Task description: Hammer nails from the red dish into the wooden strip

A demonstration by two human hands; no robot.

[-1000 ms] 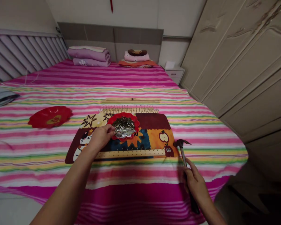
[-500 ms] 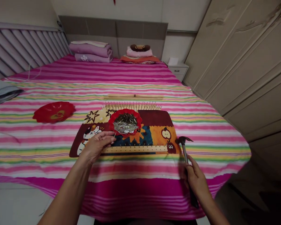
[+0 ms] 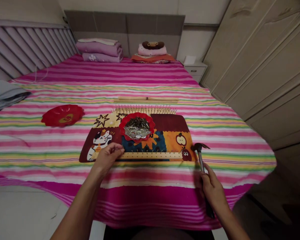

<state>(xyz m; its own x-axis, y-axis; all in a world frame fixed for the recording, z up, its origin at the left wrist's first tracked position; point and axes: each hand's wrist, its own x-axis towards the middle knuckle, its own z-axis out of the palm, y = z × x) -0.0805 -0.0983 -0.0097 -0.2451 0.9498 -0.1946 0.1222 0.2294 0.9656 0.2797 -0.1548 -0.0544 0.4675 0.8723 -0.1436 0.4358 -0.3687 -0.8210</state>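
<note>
My left hand (image 3: pixel 107 158) is pinched shut at the left end of a wooden strip (image 3: pixel 150 155) studded with nails; whatever the fingers hold is too small to make out. Just beyond the strip, a red scalloped dish (image 3: pixel 137 127) full of loose silver nails sits on a patchwork mat (image 3: pixel 172 133) with a cat and apples. My right hand (image 3: pixel 211 190) grips the dark handle of a hammer (image 3: pixel 200 151), whose head rests on the bed by the mat's right edge.
A second nailed strip (image 3: pixel 145 110) and a bare wooden strip (image 3: pixel 146 99) lie beyond the mat on the striped bedspread (image 3: pixel 52 143). A red plate (image 3: pixel 62 115) lies left. Folded blankets (image 3: pixel 100 50) are at the headboard; wardrobe doors (image 3: pixel 265 66) stand right.
My left hand drew back from the dish of nails to the near wooden strip, fingers pinched. The camera tilted down a little. My right hand kept hold of the hammer.
</note>
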